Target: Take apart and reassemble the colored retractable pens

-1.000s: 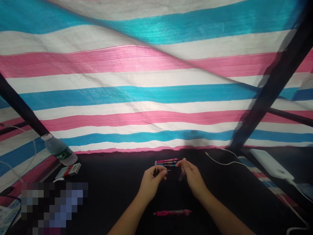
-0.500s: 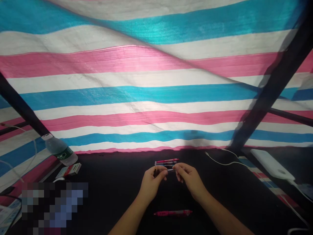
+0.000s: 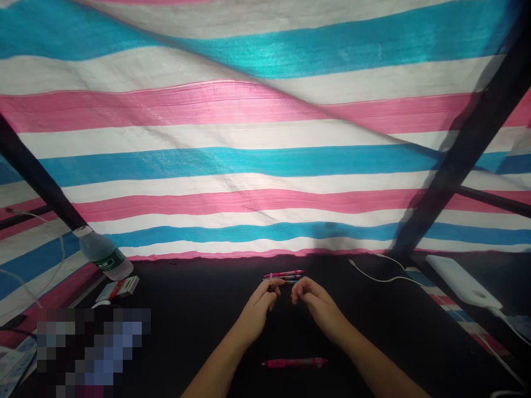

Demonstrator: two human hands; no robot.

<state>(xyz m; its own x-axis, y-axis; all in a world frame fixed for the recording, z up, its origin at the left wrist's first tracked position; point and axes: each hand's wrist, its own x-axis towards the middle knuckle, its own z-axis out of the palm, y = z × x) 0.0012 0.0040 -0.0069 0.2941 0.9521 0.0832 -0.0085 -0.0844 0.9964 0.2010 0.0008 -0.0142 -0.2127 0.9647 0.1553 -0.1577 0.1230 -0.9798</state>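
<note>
Centrally, a small cluster of pens (image 3: pixel 284 275) was seen lying side by side on a black tabletop (image 3: pixel 199 293), with a pink pen on the far side and darker barrels beside it. The left hand (image 3: pixel 256 310) was held just in front of the cluster, its fingers (image 3: pixel 274 283) half curled and reaching the pens' left part; whether any pen was actually pinched could not be told. The right hand (image 3: pixel 317 304) was held near the cluster's right end and apart from the left hand, its fingers loosely curled, with nothing seen in its grip. A single pink pen (image 3: pixel 294 362) was left lying on the tabletop nearer the person, below and between the hands, touched by neither. A plastic water bottle (image 3: pixel 103 255) with a green label was seen tilted at the far left, and a small red-and-white box (image 3: pixel 118 288) lay near its base. A white power bank (image 3: pixel 462 282) was placed at the right, and a thin white cable (image 3: pixel 373 275) ran across the far edge. Behind everything hung a pink, white and blue striped tarpaulin (image 3: pixel 265 166), crossed by a black frame bar (image 3: pixel 464 160). A pixelated patch (image 3: pixel 93 354) covered the lower left.
</note>
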